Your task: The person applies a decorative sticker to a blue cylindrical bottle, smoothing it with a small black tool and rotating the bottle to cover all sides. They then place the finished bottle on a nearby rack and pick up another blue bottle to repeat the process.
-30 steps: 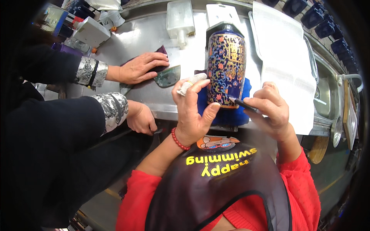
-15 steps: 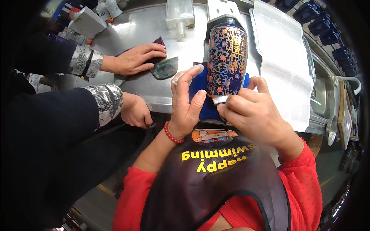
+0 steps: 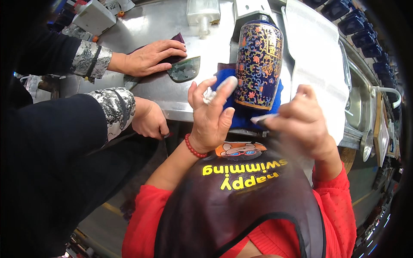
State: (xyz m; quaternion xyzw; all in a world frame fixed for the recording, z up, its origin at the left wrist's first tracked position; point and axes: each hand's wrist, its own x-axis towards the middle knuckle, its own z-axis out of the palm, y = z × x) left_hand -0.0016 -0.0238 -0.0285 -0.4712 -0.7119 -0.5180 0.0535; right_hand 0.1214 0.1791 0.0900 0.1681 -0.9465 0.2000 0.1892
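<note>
A dark blue bottle (image 3: 259,64) with colourful flower scrolls and gold characters lies on a blue cloth (image 3: 223,77), its base toward me. To its left is my left hand (image 3: 213,112), fingers apart, the index finger close to the bottle's side. Something white and crumpled (image 3: 209,95) sits among those fingers; whether it is worn or held I cannot tell. Blurred by motion, my right hand (image 3: 301,120) is closed round a small pale, pointed piece (image 3: 263,118) with a dark part. That piece is just off the bottle's base.
At the left, a co-worker's hand (image 3: 150,58) rests on a dark cloth beside a green curved plate (image 3: 184,69); their other hand (image 3: 148,119) is at the table edge. A clear bottle (image 3: 203,15) lies at the back. White sheeting (image 3: 318,64) and a sink (image 3: 355,86) are at the right.
My right hand has moved right, taking the pale piece away from the bottle's base. My left hand has shifted slightly, showing more of the white crumpled thing.
</note>
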